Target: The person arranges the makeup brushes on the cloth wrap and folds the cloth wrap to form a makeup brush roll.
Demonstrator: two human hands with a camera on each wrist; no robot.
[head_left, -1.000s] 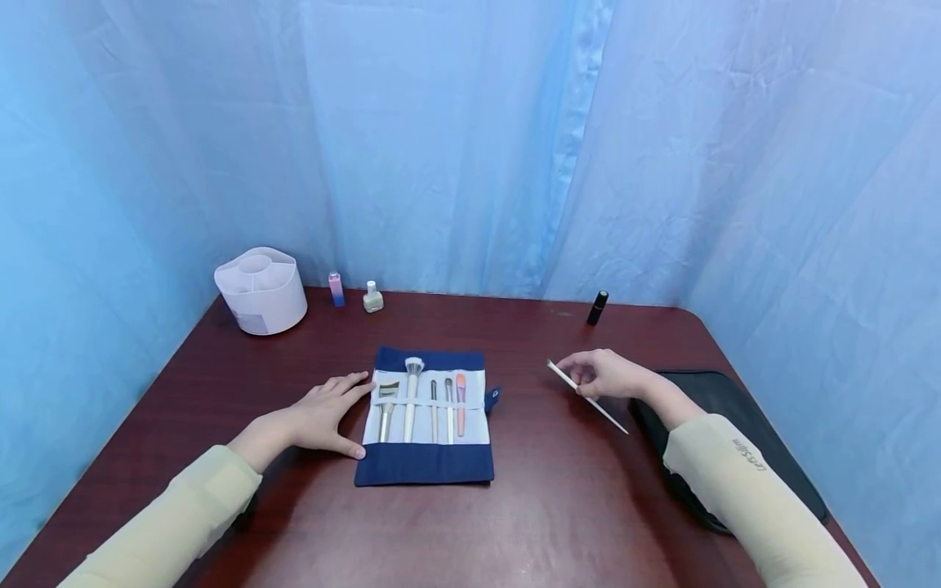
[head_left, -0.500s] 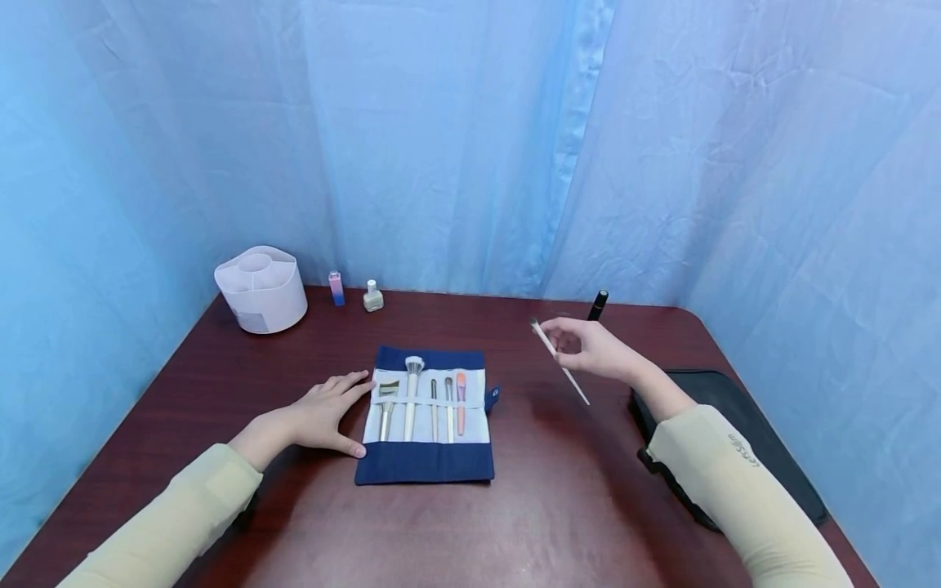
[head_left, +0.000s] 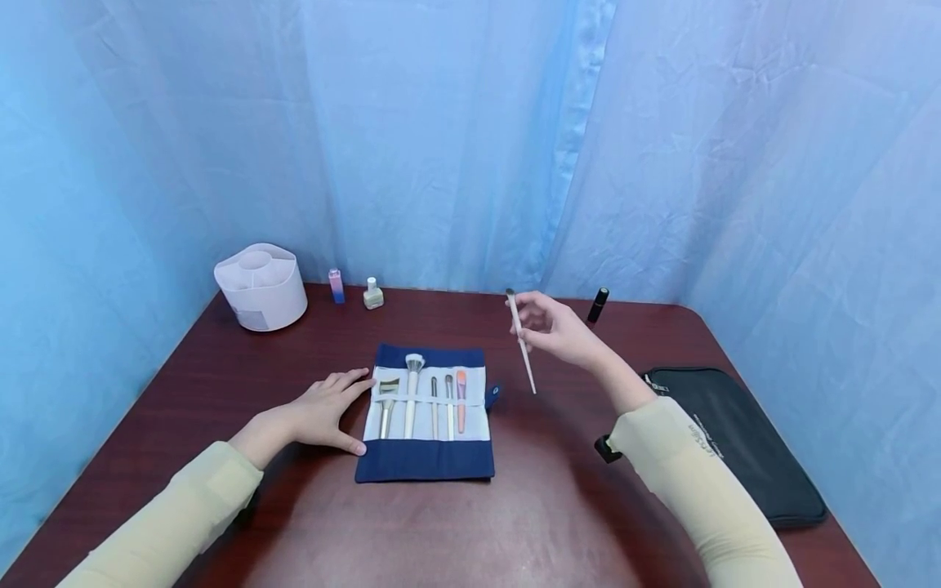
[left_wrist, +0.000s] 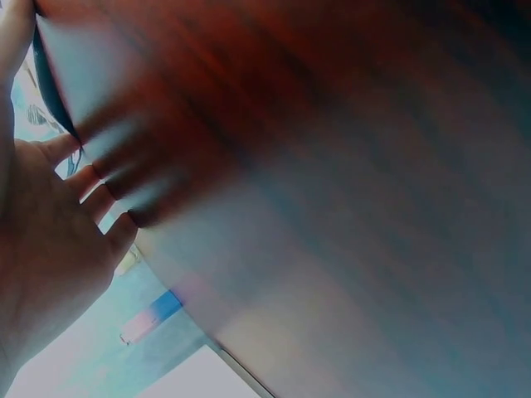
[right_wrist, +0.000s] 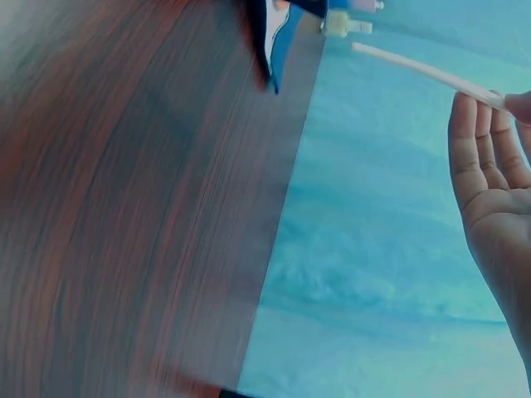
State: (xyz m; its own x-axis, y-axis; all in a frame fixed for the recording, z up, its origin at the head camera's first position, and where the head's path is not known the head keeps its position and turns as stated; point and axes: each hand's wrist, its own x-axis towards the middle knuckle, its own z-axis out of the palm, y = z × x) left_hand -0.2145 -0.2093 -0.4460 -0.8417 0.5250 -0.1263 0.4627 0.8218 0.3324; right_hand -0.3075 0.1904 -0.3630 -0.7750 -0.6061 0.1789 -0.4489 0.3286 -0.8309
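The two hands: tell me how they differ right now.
The left hand lies flat on the table, fingers straight, touching the left edge of the brush roll; the right hand is raised above the table. The left hand holds nothing; the right hand pinches a thin white brush. Both wear pale long sleeves.

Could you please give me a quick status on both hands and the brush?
Left hand flat beside roll. Right hand pinches brush, lifted off table. Nothing between.

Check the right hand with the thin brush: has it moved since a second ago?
Yes. The right hand has carried the brush up and left, away from the black case, toward the back edge near the black tube.
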